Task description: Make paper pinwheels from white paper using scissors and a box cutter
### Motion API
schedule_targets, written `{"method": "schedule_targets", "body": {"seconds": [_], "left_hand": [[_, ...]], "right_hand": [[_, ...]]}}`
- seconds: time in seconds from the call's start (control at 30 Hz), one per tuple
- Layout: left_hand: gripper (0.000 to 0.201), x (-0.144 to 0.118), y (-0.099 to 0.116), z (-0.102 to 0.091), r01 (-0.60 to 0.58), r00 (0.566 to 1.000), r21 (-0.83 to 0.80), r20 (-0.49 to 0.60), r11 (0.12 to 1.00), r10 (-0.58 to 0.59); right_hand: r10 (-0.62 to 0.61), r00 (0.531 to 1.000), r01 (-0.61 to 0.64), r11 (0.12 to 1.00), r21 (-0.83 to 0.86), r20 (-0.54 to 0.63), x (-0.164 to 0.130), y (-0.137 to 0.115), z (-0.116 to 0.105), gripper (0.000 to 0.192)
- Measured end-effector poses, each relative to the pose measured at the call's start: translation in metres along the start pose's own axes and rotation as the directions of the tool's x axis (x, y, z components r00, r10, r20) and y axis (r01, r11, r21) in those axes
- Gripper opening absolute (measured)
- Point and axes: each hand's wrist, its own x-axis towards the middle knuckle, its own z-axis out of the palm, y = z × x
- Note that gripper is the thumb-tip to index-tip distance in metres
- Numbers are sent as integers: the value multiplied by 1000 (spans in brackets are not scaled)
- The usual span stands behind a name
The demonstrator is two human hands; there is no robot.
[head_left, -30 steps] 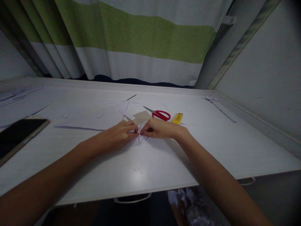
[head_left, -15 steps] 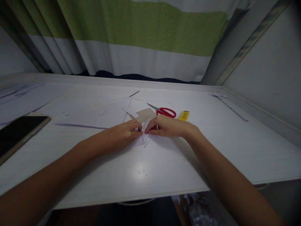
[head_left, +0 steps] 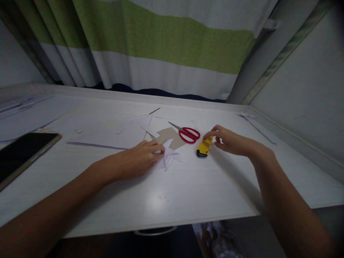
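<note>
My left hand (head_left: 142,158) lies flat on the white table, its fingertips pressing on a small folded white paper piece (head_left: 169,156). My right hand (head_left: 228,140) is to the right of it, with fingers curled around the top end of a yellow utility knife (head_left: 204,147) that rests on the table. Red-handled scissors (head_left: 188,133) lie just behind the knife. A tan card piece (head_left: 170,136) sits between the scissors and my left hand.
A dark phone (head_left: 23,152) lies at the left edge of the table (head_left: 188,190). Thin paper strips and offcuts (head_left: 134,123) are scattered across the back. A green and white curtain (head_left: 161,46) hangs behind. A wall runs along the right side.
My right hand left the folded paper and moved right to the yellow utility knife, closing on it. My left hand stayed on the paper.
</note>
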Motion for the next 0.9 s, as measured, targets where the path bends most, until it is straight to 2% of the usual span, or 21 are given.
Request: {"method": "schedule_targets", "body": {"seconds": [0.17, 0.3, 0.37, 0.4, 0.43, 0.47, 0.53, 0.57, 0.6, 0.63, 0.7, 0.73, 0.8, 0.9], "left_hand": [[32, 0, 4, -3, 39, 999, 1, 34, 999, -39], [31, 1, 8, -5, 56, 997, 9, 49, 998, -57], [31, 2, 9, -6, 63, 997, 3, 54, 998, -63], [30, 3, 10, -7, 66, 996, 1, 58, 998, -66], [30, 3, 11, -8, 69, 995, 0, 65, 998, -69], [29, 4, 11, -10, 74, 995, 0, 73, 997, -74], [27, 6, 12, -13, 87, 992, 1, 88, 996, -87], [27, 7, 12, -15, 92, 991, 0, 94, 996, -91], [27, 7, 11, -17, 93, 991, -4, 99, 996, -92], [28, 7, 11, -18, 94, 990, -10, 103, 995, -93], [30, 7, 10, -19, 99, 989, -24, 116, 995, -95], [31, 6, 9, -19, 103, 988, -30, 119, 994, -99], [32, 5, 8, -18, 108, 988, -39, 111, 993, -103], [33, 3, 7, -15, 114, 991, -51, 78, 992, -110]], "right_hand": [[-52, 999, 52, 998, 26, 5, -11, 3, 20, 41], [-149, 989, 148, 988, -50, -12, -9, -3, 22, 37], [-132, 987, 119, 984, -131, -92, -10, -4, 17, 36], [-122, 975, 92, 983, -159, -184, -10, -5, 14, 35], [-117, 944, 68, 984, -166, -309, -10, -7, 10, 33], [-116, 883, 57, 988, -141, -455, -10, -10, 5, 28], [-66, 664, 95, 995, -4, -744, -8, -25, -3, 18], [7, 585, 151, 981, 118, -811, -5, -36, -5, 16], [96, 554, 227, 938, 262, -827, -2, -48, -5, 15], [157, 576, 313, 864, 394, -802, 2, -61, -4, 13], [206, 713, 380, 689, 617, -670, 11, -84, 3, 14], [204, 763, 387, 616, 686, -614, 16, -92, 9, 14], [224, 797, 390, 519, 760, -561, 24, -101, 21, 14], [240, 812, 393, 448, 803, -531, 31, -100, 36, 14]]}}
